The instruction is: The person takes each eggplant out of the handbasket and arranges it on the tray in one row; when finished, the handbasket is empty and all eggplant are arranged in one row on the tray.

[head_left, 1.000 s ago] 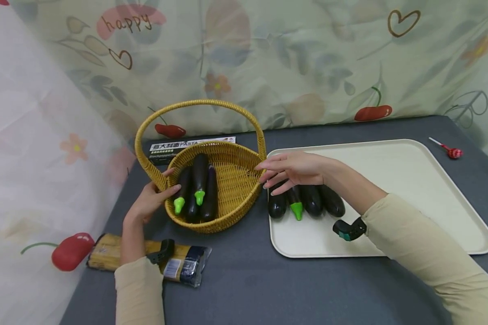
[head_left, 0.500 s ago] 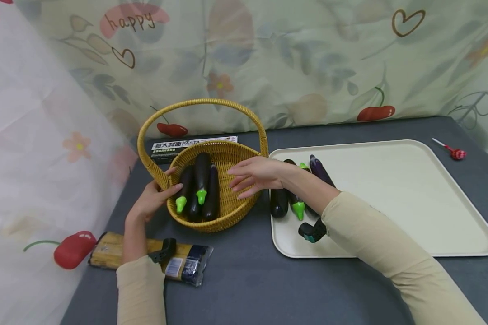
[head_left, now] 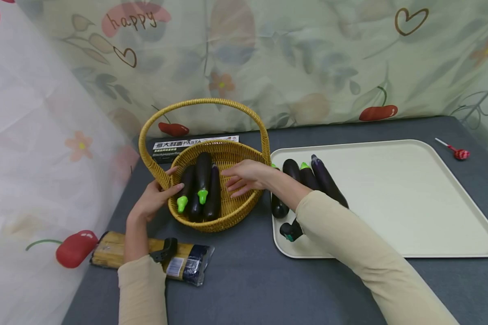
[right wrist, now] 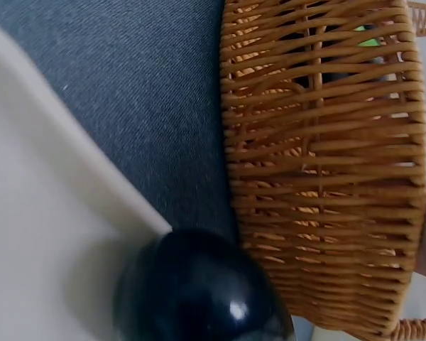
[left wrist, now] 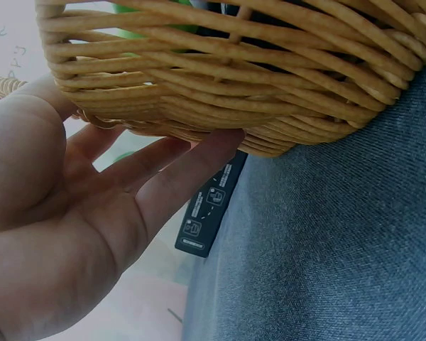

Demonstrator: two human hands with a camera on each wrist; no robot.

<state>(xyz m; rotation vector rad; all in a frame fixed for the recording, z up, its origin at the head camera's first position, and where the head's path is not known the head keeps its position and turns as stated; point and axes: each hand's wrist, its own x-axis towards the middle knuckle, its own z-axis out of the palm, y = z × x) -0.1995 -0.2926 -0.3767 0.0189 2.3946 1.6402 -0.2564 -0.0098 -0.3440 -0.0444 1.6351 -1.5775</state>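
Note:
A yellow wicker basket (head_left: 227, 223) with a tall arched handle stands left of centre in the head view. Several dark eggplants (head_left: 204, 174) with green stems lie side by side in its left half. My left hand (head_left: 149, 198) grips the basket's left rim, thumb over the edge; in the left wrist view its fingers (left wrist: 163, 177) press the wicker from outside and below. Over the basket's right rim reaches my right hand (head_left: 248, 175), fingers spread loosely and nothing visible in them. Several more eggplants (head_left: 327, 180) lie at the left end of a cream tray (head_left: 410, 198), partly behind my right forearm.
Behind the basket is a black pasta box (head_left: 166, 153). A packet of spaghetti (head_left: 187, 266) lies under my left forearm. A red lollipop (head_left: 461, 154) sits beyond the tray's right edge. A patterned cloth (head_left: 288, 67) hangs along the back of the grey table (head_left: 244, 289).
My right hand has moved left, from above the eggplants on the tray to inside the basket's right side, uncovering some of those eggplants. The left hand keeps its grip on the rim.

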